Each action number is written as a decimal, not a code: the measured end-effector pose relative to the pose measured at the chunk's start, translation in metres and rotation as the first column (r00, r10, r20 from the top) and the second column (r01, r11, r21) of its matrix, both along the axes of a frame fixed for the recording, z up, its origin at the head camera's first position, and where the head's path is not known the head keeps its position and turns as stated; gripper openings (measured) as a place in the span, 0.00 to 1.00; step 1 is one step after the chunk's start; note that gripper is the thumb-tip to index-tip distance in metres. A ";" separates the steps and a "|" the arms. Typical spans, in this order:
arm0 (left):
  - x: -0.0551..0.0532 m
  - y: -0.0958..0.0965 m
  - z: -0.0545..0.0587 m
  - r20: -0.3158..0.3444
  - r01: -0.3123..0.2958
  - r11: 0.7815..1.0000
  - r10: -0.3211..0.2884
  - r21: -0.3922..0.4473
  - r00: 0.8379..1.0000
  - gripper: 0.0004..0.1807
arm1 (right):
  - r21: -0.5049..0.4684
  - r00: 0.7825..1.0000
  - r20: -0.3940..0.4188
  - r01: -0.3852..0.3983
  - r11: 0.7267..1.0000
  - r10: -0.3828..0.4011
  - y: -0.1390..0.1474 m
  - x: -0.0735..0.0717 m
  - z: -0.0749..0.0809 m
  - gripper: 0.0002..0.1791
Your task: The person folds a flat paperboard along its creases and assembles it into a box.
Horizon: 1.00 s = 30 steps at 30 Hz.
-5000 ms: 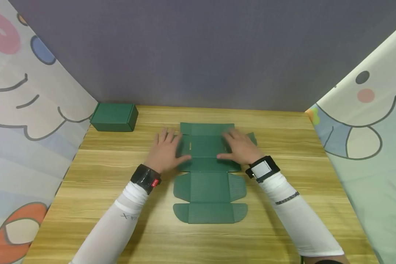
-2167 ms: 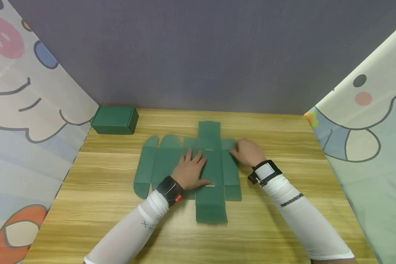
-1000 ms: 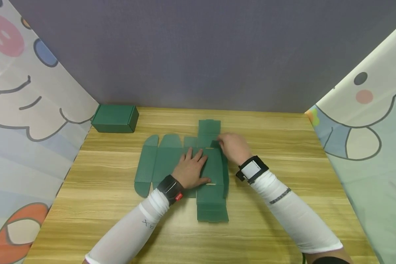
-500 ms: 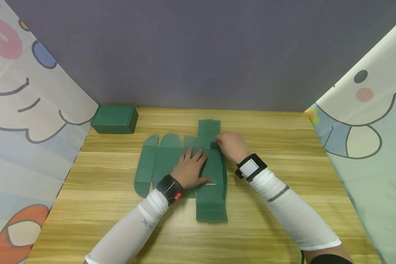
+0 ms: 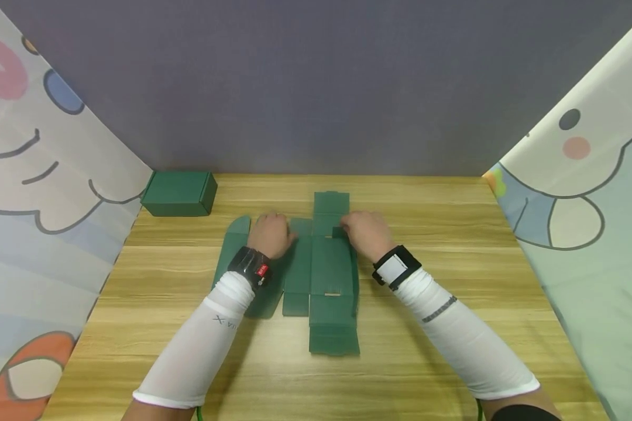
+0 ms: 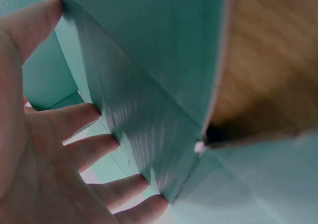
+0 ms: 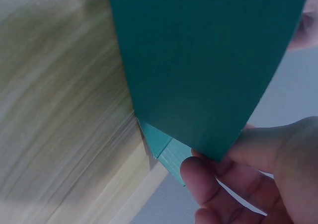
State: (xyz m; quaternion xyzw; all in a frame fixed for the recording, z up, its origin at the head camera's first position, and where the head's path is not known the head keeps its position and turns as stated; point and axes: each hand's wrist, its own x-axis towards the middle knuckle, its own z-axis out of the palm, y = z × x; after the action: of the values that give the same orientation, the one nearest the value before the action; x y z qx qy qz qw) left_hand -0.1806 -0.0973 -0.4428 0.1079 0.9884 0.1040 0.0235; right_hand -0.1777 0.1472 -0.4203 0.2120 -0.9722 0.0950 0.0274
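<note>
Taking the centre panel as a clock face with twelve o'clock pointing away from the person, the unfolded dark green corrugated cardboard box blank (image 5: 323,266) lies on the pale wood-grain tabletop (image 5: 453,263), around the middle of the head view, its slotted panels running out to twelve and six and its wide panels toward nine. At two o'clock, the person's bare right hand (image 5: 368,234) has thumb and fingertips closed together on a corner of the long smooth green cardboard flap (image 7: 203,65), which stands tilted up along the three o'clock edge. At ten o'clock, the bare left hand (image 5: 270,235) is spread, its fairly straight fingers and thumb apart, with the fingertips touching a folded edge of the ribbed panels. Farther out, also toward ten, sits a closed green cardboard box (image 5: 176,194), well apart from both hands. The blank should be light and springy: stiff across each panel, giving way readily along the scored creases, so flaps will probably want to ease back when freed. The smooth face may slide a little on the wood. Thin corners and the edges by the narrow slots (image 5: 333,294) look easiest to crush or tear; better holds would be a broad press near a crease or a light pinch on a flap edge.
</note>
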 end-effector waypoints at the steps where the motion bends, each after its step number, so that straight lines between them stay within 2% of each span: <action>1: -0.002 -0.001 0.000 0.025 -0.005 1.000 0.005 0.008 1.000 0.19 | 0.000 1.000 0.001 0.001 1.000 -0.001 0.000 0.000 0.000 0.11; 7: -0.012 -0.002 -0.003 0.140 -0.009 0.995 -0.005 0.097 0.990 0.14 | 0.018 1.000 0.001 0.004 1.000 -0.004 -0.001 -0.002 -0.004 0.11; 10: -0.013 -0.002 -0.004 0.156 -0.023 0.989 -0.001 0.149 0.988 0.13 | 0.019 1.000 0.002 0.001 1.000 -0.001 -0.001 -0.002 -0.004 0.11; 13: -0.011 0.001 -0.001 0.136 -0.029 0.980 0.002 0.195 0.991 0.15 | 0.009 1.000 0.006 -0.004 1.000 0.004 0.000 -0.003 -0.005 0.11; 15: -0.009 0.005 0.003 0.103 -0.005 0.975 -0.019 0.220 0.995 0.18 | 0.002 1.000 0.004 -0.004 1.000 0.004 0.001 -0.003 -0.006 0.11; 18: -0.004 0.012 0.012 0.049 0.069 0.969 -0.082 0.235 0.995 0.20 | 0.000 1.000 -0.004 -0.005 1.000 0.005 0.003 -0.004 -0.007 0.11; 22: 0.001 0.024 0.021 -0.022 0.176 0.961 -0.175 0.213 0.984 0.19 | -0.005 1.000 -0.015 -0.012 1.000 0.012 0.004 -0.004 -0.007 0.11; 25: 0.002 0.031 0.021 -0.046 0.207 0.958 -0.202 0.200 0.978 0.18 | -0.012 1.000 -0.019 -0.021 1.000 0.021 0.004 -0.003 -0.007 0.10; 30: -0.001 0.038 0.014 -0.041 0.203 0.958 -0.198 0.202 0.979 0.17 | -0.033 1.000 0.001 -0.023 0.999 0.023 0.003 -0.003 -0.008 0.10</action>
State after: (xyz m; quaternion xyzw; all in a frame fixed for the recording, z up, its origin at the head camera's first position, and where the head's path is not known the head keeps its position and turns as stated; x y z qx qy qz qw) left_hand -0.1812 -0.0588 -0.4286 0.2104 0.9566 0.2014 0.0125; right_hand -0.1809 0.1506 -0.4278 0.2228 -0.9680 0.1114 0.0291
